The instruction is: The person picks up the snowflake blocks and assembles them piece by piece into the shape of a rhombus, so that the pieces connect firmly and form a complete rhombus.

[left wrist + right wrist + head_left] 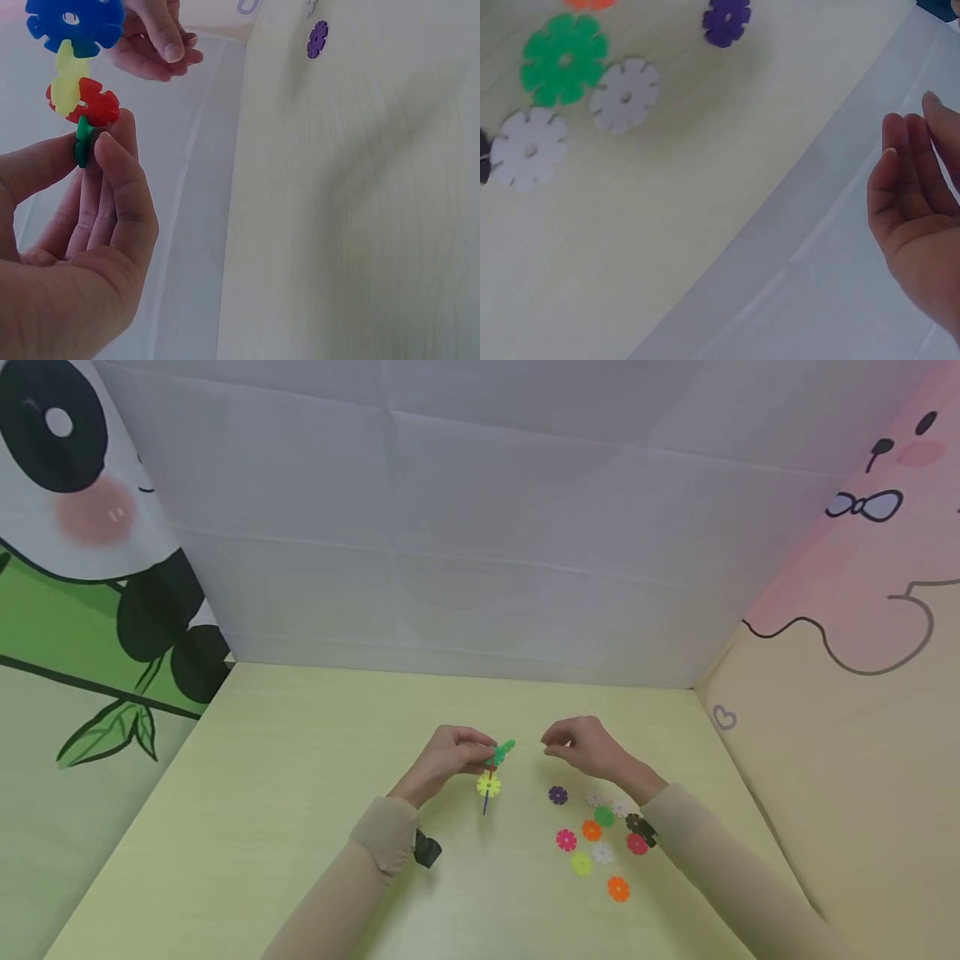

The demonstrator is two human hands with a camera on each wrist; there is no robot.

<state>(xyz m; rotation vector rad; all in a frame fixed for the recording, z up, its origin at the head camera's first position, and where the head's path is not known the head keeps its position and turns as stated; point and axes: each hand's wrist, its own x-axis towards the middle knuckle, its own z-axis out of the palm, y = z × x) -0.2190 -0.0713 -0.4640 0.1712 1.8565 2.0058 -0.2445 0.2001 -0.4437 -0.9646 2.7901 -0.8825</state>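
My left hand (452, 753) pinches a green notched plastic disc (84, 142) between thumb and fingers, above the table. Slotted into a chain with it are a red disc (97, 103), a yellow disc (488, 786) and a blue disc (75, 22). The chain hangs down below my fingers in the head view. My right hand (588, 748) hovers to the right of the chain, apart from it. Its fingers are loosely bent with nothing between them, as the right wrist view also shows.
Loose discs lie on the pale table (300, 827) below my right hand, among them a purple disc (558, 795), a green disc (565, 60), white discs (625, 95) and an orange disc (618, 888). A white sheet (465, 568) stands behind, with printed panels at both sides.
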